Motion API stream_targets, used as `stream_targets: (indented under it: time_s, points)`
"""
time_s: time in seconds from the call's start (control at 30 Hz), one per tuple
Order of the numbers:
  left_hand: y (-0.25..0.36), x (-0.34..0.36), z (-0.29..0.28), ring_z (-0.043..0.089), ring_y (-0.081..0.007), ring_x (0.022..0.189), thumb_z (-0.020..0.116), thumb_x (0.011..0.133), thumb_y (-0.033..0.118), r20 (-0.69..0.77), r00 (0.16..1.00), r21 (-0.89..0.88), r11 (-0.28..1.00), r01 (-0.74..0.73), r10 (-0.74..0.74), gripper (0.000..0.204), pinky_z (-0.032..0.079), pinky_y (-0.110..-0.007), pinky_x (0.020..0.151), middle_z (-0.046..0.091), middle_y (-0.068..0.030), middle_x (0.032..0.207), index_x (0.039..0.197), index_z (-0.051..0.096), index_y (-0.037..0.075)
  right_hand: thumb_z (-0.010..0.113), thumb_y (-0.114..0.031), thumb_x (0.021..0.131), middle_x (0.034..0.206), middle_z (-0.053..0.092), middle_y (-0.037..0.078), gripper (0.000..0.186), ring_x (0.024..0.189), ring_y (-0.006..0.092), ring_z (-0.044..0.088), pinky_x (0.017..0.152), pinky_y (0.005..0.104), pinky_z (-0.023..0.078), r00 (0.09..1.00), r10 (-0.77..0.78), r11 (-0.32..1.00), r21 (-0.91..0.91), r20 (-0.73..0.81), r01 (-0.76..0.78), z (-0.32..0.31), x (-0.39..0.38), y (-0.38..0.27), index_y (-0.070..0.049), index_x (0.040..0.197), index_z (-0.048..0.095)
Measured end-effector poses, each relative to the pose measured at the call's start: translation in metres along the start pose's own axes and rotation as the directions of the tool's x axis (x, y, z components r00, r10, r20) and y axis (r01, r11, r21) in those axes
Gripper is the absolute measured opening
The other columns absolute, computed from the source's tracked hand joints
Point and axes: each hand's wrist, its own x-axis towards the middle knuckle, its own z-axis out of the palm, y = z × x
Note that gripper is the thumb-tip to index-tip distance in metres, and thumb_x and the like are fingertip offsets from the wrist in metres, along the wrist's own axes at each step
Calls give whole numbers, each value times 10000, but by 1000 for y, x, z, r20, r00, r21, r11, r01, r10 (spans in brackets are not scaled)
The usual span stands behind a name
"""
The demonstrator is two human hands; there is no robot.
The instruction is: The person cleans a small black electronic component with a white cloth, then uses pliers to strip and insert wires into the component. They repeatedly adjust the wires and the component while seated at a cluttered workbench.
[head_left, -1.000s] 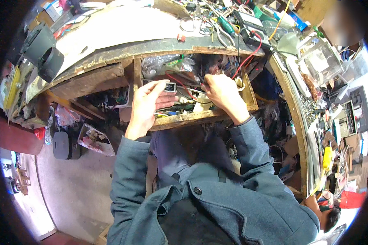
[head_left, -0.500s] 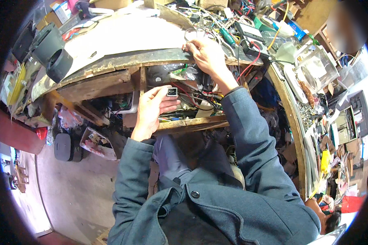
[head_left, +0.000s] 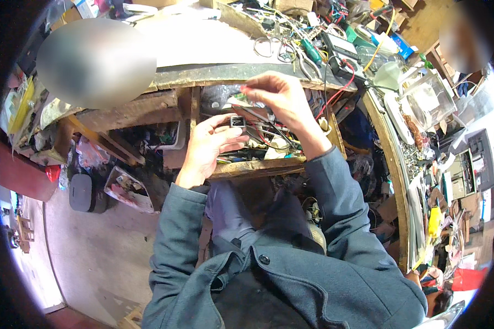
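Observation:
Between the thumb and fingers of my left hand (head_left: pixel 207 143) is a small square thing (head_left: pixel 237 121) with a dark middle and a silvery rim. It is held over the open drawer (head_left: pixel 247 165), in front of the bench edge. My right hand (head_left: pixel 280 98) hovers above and to the right of it, thumb and forefinger pinched together. A tiny reddish spot shows at those fingertips, too small to name. The two hands are apart. Beneath them the drawer holds tangled wires and a clear plastic bag (head_left: pixel 217 100).
On the workbench lie a white sheet (head_left: pixel 197 44), pliers (head_left: pixel 308 67), a green-handled tool (head_left: pixel 312 52) and a meter-like box (head_left: pixel 340 46) with red and black leads. Cluttered shelving runs along the right. A dark case (head_left: pixel 82 193) and an open box (head_left: pixel 129 189) stand on the floor at left.
My right hand has come back from the benchtop toward me, over the drawer and nearer the left hand. The left hand still holds the small square thing, slightly tilted.

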Motion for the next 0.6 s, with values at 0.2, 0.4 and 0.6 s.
stream_targets:
  time_s: [0.2,0.4,0.6]
  points:
    - [-2,1,0,756,-265,895,661,934,49,5,1000,-16,1000,0,0,370,631,-366,822,736,-153,1073,1291,609,-38,753,-4,880,994,768,64,254,908,107,707,842,264,576,993,86,994,55,81,-90,12,-33,1,-7,1134,740]
    - [-2,1,-2,755,-259,892,660,932,43,15,1000,-15,1000,2,-1,358,633,-362,830,734,-155,1073,1276,618,-44,785,-45,842,975,760,54,245,873,88,677,808,273,554,980,142,990,-36,138,-139,10,-36,10,-28,1084,755]
    - [-2,0,0,755,-249,886,669,935,54,-12,1000,-6,1000,6,-6,341,633,-360,828,738,-154,1068,1260,626,-43,772,-8,874,1024,741,50,257,935,97,679,832,237,546,976,132,991,-34,173,-128,13,-37,21,-9,1128,734]
